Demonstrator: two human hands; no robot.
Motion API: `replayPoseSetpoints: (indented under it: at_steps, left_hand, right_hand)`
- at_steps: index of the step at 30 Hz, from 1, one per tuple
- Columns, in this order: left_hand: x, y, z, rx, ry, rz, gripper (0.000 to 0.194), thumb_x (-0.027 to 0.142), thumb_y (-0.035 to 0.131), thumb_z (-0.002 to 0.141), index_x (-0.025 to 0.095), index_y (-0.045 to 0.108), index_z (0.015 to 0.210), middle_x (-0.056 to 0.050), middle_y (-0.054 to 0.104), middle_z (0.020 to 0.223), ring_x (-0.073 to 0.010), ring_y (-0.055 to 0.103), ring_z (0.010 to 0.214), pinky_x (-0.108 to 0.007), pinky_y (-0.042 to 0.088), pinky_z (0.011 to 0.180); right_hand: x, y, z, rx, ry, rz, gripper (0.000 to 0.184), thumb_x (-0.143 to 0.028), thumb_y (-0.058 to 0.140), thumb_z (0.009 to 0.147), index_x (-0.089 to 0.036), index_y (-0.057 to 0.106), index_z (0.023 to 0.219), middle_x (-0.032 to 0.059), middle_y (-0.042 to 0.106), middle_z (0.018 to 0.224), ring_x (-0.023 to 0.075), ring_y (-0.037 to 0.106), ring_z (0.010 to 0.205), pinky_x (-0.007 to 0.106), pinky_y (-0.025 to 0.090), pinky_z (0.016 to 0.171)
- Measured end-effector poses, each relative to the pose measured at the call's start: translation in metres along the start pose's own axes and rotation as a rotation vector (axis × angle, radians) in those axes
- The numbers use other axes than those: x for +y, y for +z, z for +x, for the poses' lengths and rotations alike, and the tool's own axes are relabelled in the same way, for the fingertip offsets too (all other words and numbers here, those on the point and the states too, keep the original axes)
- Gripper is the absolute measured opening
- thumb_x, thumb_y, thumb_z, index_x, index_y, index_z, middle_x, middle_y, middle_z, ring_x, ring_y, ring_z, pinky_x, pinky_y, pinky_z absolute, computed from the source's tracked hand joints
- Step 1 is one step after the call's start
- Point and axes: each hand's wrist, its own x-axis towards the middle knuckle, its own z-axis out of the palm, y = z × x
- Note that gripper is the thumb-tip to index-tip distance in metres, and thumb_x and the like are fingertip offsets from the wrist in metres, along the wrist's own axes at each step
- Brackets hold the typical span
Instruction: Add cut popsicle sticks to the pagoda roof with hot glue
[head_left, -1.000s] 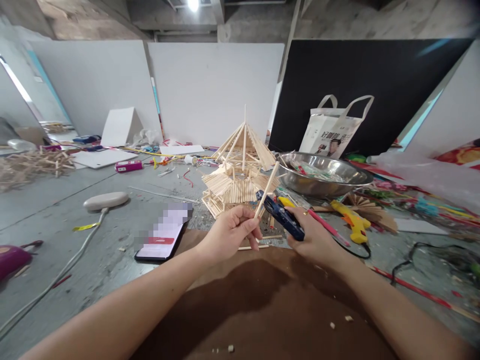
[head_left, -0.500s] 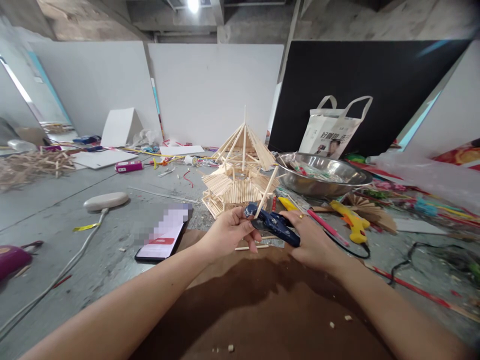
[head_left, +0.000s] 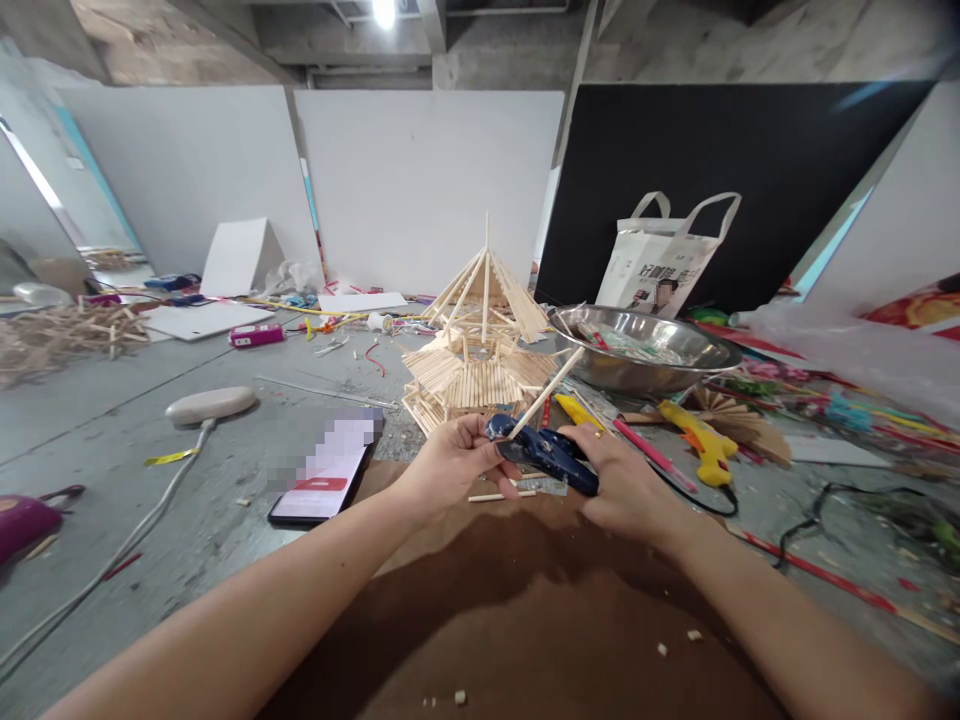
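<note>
My left hand (head_left: 450, 462) pinches the low end of a thin wooden stick (head_left: 546, 392) that slants up to the right. My right hand (head_left: 626, 478) grips a dark blue hand tool (head_left: 544, 452) whose tip meets the stick just beside my left fingers. Right behind both hands stands a tiered pavilion model (head_left: 480, 352) built from wooden sticks, with a pointed roof. Both hands hover over a brown board (head_left: 525, 610) that lies in front of me. A loose stick (head_left: 501, 495) lies on the floor under my hands.
A phone (head_left: 322, 468) lies left of my hands. A steel bowl (head_left: 645, 348) and a white tote bag (head_left: 660, 258) are at the right, with a yellow glue gun (head_left: 701, 442), a red stick and cables. A white cable runs along the left floor.
My right hand brought the blue tool left onto the stick's low end. The stick has tipped further to the right. My left hand stayed in place.
</note>
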Motion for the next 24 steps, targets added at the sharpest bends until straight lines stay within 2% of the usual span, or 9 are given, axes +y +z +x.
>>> replayPoseSetpoints:
  at_steps: [9,17,24]
  left_hand:
    - [-0.0051,-0.001,-0.0019,-0.017,0.002,-0.074,0.024,0.03,0.061,0.068,0.012,0.049,0.077,-0.002,0.061,0.058,-0.011,0.059,0.049,-0.024,0.046,0.054]
    - [-0.006,-0.0017,-0.0016,-0.01,-0.004,-0.102,0.026,0.03,0.063,0.066,0.011,0.049,0.075,-0.003,0.062,0.059,-0.0119,0.06,0.049,-0.023,0.046,0.054]
    - [-0.0065,-0.0024,-0.0013,-0.022,-0.005,-0.135,0.025,0.028,0.064,0.066,0.011,0.048,0.075,-0.004,0.063,0.058,-0.0121,0.06,0.05,-0.023,0.047,0.053]
  right_hand:
    - [0.0002,0.0009,-0.0009,0.002,0.002,0.007,0.055,-0.013,0.048,0.055,-0.017,0.043,0.11,0.0071,0.053,0.096,0.0199,0.049,0.085,0.029,0.037,0.073]
    - [-0.0008,0.0009,-0.0012,0.002,-0.021,0.051,0.053,-0.01,0.047,0.053,-0.018,0.045,0.105,0.0057,0.054,0.095,0.019,0.05,0.084,0.028,0.037,0.073]
    - [-0.002,0.0002,-0.0021,-0.004,-0.021,0.074,0.047,-0.014,0.048,0.057,-0.017,0.046,0.103,0.0069,0.055,0.097,0.0191,0.051,0.085,0.028,0.037,0.072]
